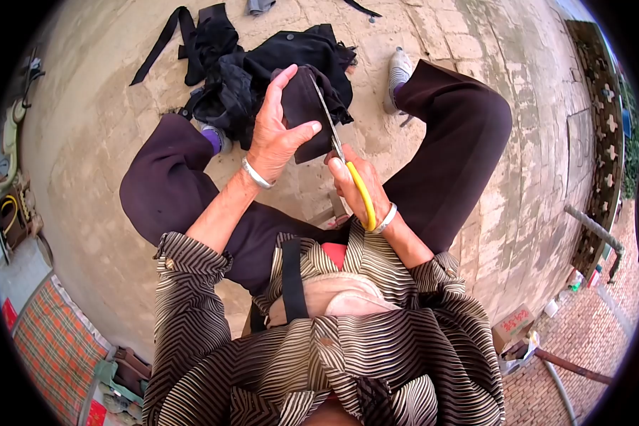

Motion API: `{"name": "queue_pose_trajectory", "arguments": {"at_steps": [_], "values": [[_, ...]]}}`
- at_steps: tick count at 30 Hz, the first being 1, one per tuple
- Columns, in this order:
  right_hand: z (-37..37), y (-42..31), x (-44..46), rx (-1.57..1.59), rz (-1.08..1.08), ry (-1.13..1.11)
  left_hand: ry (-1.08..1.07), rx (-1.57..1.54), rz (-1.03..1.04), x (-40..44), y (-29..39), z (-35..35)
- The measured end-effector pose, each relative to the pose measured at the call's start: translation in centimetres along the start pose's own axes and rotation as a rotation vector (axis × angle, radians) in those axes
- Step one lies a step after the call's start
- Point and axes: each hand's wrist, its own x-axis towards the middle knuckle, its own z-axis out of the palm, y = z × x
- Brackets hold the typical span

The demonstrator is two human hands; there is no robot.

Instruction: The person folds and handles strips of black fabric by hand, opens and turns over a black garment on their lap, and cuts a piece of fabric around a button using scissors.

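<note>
My left hand (pixel 273 138) holds a piece of dark cloth (pixel 302 113) in front of me, its thumb and index finger showing at the near side and the other fingers hidden. In my right hand (pixel 363 181) is a pair of scissors with yellow handles (pixel 360 190). Their metal blades lie along the right edge of the cloth; whether they cut into it I cannot tell. Behind the cloth, a heap of black garments (pixel 291 57) lies on the ground between my feet, with one button showing. A silver bracelet circles each wrist.
I sit with knees apart above worn paving (pixel 461 206). A black strap (pixel 165 48) trails from the heap. At right are a cardboard box (pixel 512 325), a pipe (pixel 593 226) and a pierced wall (pixel 598 135). A plaid cloth (pixel 55 341) lies at lower left.
</note>
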Motion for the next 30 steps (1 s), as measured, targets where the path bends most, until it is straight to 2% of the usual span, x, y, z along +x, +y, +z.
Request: {"name": "queue_pose_trajectory", "arguments": {"at_steps": [9,11,12,17,19,21,23,24,28,30], "values": [[-0.1,-0.5,-0.2,-0.055,0.02,0.016,0.007,-0.065,-0.029,0.4,0.4,-0.1],[0.0,0.2,-0.4,-0.101,-0.027,0.005,-0.025,-0.537,-0.269,1.2,0.3,-1.2],[-0.1,0.4,-0.5,-0.147,-0.073,-0.009,-0.033,-0.613,-0.352,1.6,-0.1,-1.9],[-0.5,0.2,-1.2,-0.188,-0.109,-0.077,-0.044,-0.527,-0.384,2.9,-1.7,-3.9],[-0.8,0.2,-1.3,-0.191,-0.104,-0.086,-0.093,-0.397,-0.394,2.7,-1.5,-3.5],[-0.8,0.4,-1.5,-0.169,-0.078,-0.079,-0.054,-0.414,-0.343,2.4,-1.7,-2.9],[-1.0,0.5,-1.6,-0.119,-0.008,-0.079,0.075,-0.167,-0.096,2.0,-1.5,-1.9],[-1.0,0.4,-1.6,-0.069,0.063,-0.079,0.096,-0.086,-0.099,1.6,-1.0,-1.7],[-1.0,0.1,-1.5,-0.072,0.036,-0.06,0.053,-0.149,-0.071,1.1,0.0,-1.2],[-0.7,0.6,-1.5,-0.128,-0.094,-0.006,0.053,-0.096,-0.033,1.0,-0.5,-1.2]]}}
